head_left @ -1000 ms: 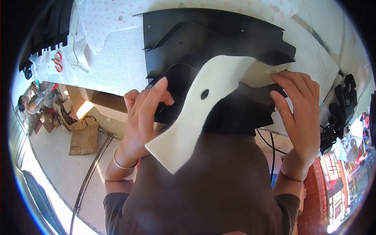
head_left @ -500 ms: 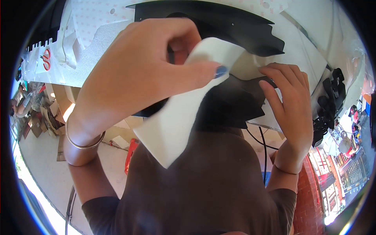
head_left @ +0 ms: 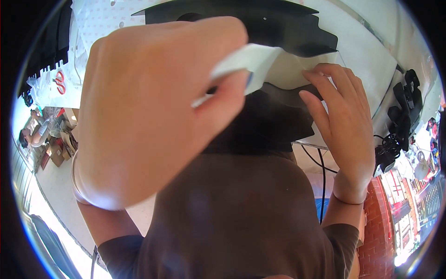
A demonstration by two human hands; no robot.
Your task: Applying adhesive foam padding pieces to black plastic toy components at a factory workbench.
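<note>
My left hand (head_left: 153,111), large and close to the view, is closed on a curled strip of flexible white sheet (head_left: 265,60). Its thumb lies over the strip, and the hand hides the strip's near end. The strip's cream-coloured far part (head_left: 292,69) runs right, between two pieces of black sheet. My right hand (head_left: 346,111) rests at that right end, thumb and fingers apart, fingertips on or just over the cream strip and the black edge. The nearer black sheet (head_left: 274,116) lies against my front; the farther black sheet (head_left: 260,28) has a notched right end.
Red-handled scissors (head_left: 60,83) lie at the table's left, by clear plastic. Black straps or cables (head_left: 404,107) lie at the right edge. Dark cords (head_left: 320,172) hang below the table. A person (head_left: 30,136) and cardboard boxes (head_left: 55,151) are at far left.
My left hand has risen toward the view and turned, drawing the strip's loose end up from over my front. My right hand stays near the same spot.
</note>
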